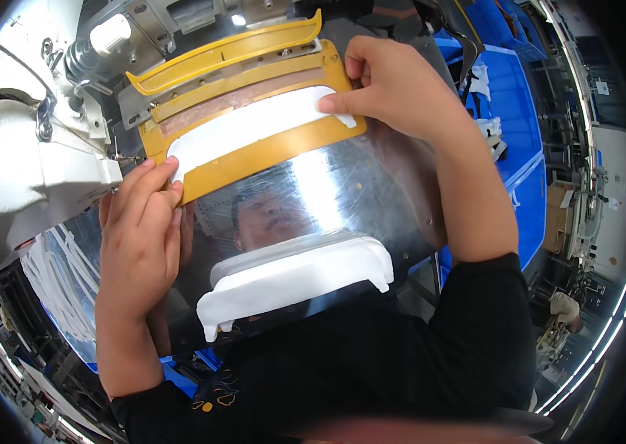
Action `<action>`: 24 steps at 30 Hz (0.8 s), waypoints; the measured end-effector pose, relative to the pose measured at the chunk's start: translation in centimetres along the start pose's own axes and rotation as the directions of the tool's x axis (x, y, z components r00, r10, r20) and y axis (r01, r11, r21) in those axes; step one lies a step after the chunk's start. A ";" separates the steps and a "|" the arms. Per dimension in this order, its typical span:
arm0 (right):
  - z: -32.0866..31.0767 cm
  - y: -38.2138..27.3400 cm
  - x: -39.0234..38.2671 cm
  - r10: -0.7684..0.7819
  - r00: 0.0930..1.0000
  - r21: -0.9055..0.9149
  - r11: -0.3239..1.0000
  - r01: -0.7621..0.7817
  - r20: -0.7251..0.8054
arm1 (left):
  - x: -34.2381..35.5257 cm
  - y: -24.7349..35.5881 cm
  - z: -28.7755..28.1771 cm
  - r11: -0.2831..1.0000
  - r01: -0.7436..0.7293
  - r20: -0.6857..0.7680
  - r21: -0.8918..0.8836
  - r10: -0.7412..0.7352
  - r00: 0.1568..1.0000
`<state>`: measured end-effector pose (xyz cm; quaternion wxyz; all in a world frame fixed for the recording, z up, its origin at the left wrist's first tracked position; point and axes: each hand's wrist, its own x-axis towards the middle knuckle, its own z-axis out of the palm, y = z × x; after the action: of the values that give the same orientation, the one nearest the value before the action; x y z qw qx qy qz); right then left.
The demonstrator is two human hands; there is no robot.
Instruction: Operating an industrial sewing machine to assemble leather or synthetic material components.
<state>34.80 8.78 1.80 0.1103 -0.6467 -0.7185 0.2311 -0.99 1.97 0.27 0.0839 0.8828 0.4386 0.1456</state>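
strip (253, 122) on template (276, 152), sewing machine (28, 177) left

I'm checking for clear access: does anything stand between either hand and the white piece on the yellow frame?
Nothing visible does. The right hand touches the white piece near its right end, and the left hand is at its left end; the yellow frame blocks neither.

At 11 o'clock, a long, plain white fabric piece (253, 122) is framed by a flat mustard-yellow template plate (276, 148), whose narrow inner strip (202, 113) is tinged pinkish brown. Beyond it, a curved yellow bar (224, 55) is coloured more brightly. At 6 o'clock, stacked long fabric pieces (294, 281) are seen in plain white. The polished silver metal table plate (379, 189) is streaked with scratches. White is shown by the rounded machine head (24, 166) at 9 o'clock, blue by the plastic bins (516, 111) at 2 o'clock.
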 end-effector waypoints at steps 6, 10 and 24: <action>0.0 0.0 0.0 0.009 0.999 -0.046 0.999 -0.010 -0.031 | -0.1 0.0 0.0 1.000 -0.009 0.006 0.025 0.009 1.000; -0.6 0.0 -0.4 0.007 0.999 -0.038 0.999 -0.006 0.034 | -0.2 0.0 -0.1 0.999 -0.013 0.007 0.049 0.012 1.000; -1.2 -0.5 -1.7 -0.070 0.994 -0.067 0.995 0.075 0.082 | -0.3 0.3 -0.4 0.995 -0.051 -0.010 0.091 0.052 0.999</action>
<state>35.14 7.36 3.28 0.0671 -0.6140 -0.7530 0.2269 -1.03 1.57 0.66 0.0373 0.8958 0.4223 0.1333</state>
